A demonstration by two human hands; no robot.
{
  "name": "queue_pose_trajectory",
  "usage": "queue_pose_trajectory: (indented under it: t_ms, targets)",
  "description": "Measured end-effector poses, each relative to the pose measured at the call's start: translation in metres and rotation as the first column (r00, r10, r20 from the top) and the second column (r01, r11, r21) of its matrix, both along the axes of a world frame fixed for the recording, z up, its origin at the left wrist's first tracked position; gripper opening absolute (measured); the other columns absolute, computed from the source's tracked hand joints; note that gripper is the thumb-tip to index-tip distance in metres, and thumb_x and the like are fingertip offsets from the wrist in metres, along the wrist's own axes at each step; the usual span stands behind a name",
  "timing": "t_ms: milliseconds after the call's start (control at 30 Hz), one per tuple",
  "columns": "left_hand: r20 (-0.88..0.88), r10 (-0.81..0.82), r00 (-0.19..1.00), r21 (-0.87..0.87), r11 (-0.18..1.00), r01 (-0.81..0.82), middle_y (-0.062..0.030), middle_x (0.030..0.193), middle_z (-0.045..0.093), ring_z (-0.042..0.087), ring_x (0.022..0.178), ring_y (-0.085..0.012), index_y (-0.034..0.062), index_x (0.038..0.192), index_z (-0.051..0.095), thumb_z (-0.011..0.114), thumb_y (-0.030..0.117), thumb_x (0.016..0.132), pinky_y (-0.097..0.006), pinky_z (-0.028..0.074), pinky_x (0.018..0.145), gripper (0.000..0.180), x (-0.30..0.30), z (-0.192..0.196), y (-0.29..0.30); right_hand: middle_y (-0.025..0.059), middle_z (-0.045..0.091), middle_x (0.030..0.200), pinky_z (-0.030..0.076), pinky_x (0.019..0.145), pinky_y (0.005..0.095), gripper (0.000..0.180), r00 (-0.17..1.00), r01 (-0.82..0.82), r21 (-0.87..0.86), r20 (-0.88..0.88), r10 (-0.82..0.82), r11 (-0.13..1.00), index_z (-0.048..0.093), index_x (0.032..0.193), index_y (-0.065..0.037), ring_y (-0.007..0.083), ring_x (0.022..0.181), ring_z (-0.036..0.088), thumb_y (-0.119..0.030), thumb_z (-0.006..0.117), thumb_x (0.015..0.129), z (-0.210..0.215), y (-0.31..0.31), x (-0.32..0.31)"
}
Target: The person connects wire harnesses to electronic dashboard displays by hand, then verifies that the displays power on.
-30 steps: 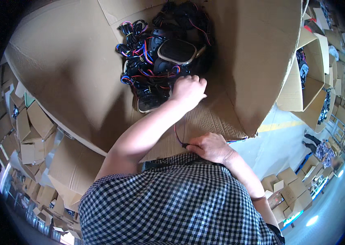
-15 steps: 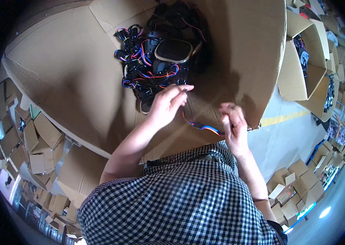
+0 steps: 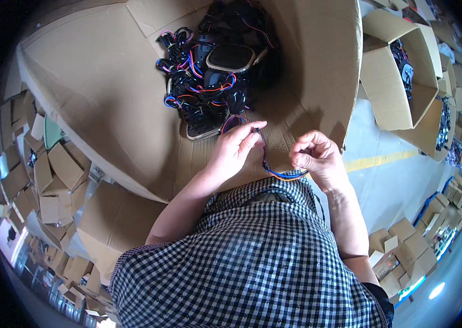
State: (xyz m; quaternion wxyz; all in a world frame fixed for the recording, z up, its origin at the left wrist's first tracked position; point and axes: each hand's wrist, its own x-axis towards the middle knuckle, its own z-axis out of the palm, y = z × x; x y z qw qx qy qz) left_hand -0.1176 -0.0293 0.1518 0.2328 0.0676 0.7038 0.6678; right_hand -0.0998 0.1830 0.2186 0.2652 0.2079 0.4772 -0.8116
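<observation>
Wire bundle (image 3: 275, 167) slung between hands

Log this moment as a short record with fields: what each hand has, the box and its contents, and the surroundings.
left hand: left hand pinches one end of a thin bundle of orange, blue and black wires
right hand: right hand closed on the other end of the same bundle
wire shape: sags in a loop between the hands
container: large open brown cardboard box, in front of the person
contents: heap of black parts tangled with red and blue wires
clothing: black-and-white checked shirt
surroundings: smaller open cardboard boxes to the right on a grey floor
</observation>
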Motion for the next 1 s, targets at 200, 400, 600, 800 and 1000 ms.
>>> queue_pose_trajectory:
  t_ms: [200, 400, 600, 800, 1000]
  targets:
    - [-0.262, -0.023, 0.965, -0.246, 0.968, -0.044, -0.0095, 0.091, 0.064, 0.061, 0.083, -0.0156, 0.0022, 0.112, 0.056, 0.051, 0.013, 0.090, -0.026, 0.048, 0.075, 0.025, 0.016, 0.009, 0.010, 0.0065, 0.063, 0.087, 0.051, 0.070, 0.0238, 0.025, 0.974, -0.183, 0.050, -0.123, 0.188, 0.982, 0.052, 0.104, -0.003, 0.0113, 0.077, 0.060, 0.001, 0.061, 0.080, -0.001, 0.001, 0.001]
    - [-0.232, 0.065, 0.970, -0.199, 0.973, -0.113, -0.0105, 0.094, 0.064, 0.061, 0.083, -0.0170, 0.0026, 0.106, 0.061, 0.058, 0.010, 0.085, -0.027, 0.048, 0.073, 0.022, 0.028, 0.007, 0.021, 0.0042, 0.063, 0.078, 0.048, 0.062, 0.0198, 0.024, 0.963, -0.253, 0.110, -0.071, 0.262, 0.961, 0.051, 0.103, -0.001, 0.0081, 0.069, 0.058, -0.004, 0.061, 0.082, -0.024, 0.003, 0.001]
    - [-0.226, 0.112, 0.968, -0.165, 0.975, -0.151, -0.0106, 0.088, 0.064, 0.060, 0.075, -0.0173, 0.0025, 0.102, 0.062, 0.061, 0.004, 0.080, -0.027, 0.047, 0.065, 0.023, 0.027, 0.000, 0.020, 0.0058, 0.062, 0.080, 0.050, 0.067, 0.0214, 0.013, 0.951, -0.285, 0.225, -0.055, 0.304, 0.932, 0.055, 0.098, 0.002, 0.0096, 0.074, 0.059, -0.005, 0.054, 0.088, -0.012, -0.002, -0.001]
    - [-0.300, 0.034, 0.953, -0.141, 0.987, -0.080, -0.0094, 0.075, 0.061, 0.056, 0.061, -0.0196, 0.0061, 0.101, 0.063, 0.064, 0.004, 0.076, -0.030, 0.045, 0.055, 0.025, 0.005, -0.009, 0.008, 0.0066, 0.061, 0.082, 0.049, 0.066, 0.0243, 0.015, 0.968, -0.241, 0.492, 0.064, 0.242, 0.836, 0.059, 0.096, 0.004, 0.0116, 0.072, 0.059, -0.001, 0.059, 0.082, 0.058, -0.014, -0.006]
    - [-0.252, 0.021, 0.968, 0.000, 1.000, -0.022, -0.0093, 0.081, 0.063, 0.061, 0.068, -0.0196, 0.0061, 0.101, 0.063, 0.065, -0.001, 0.073, -0.028, 0.048, 0.058, 0.029, -0.007, -0.013, -0.001, 0.0094, 0.062, 0.074, 0.049, 0.057, 0.0278, 0.015, 0.832, -0.292, 0.479, -0.299, 0.466, 0.828, 0.063, 0.090, 0.003, 0.0184, 0.065, 0.062, -0.006, 0.064, 0.078, 0.116, -0.017, -0.007]
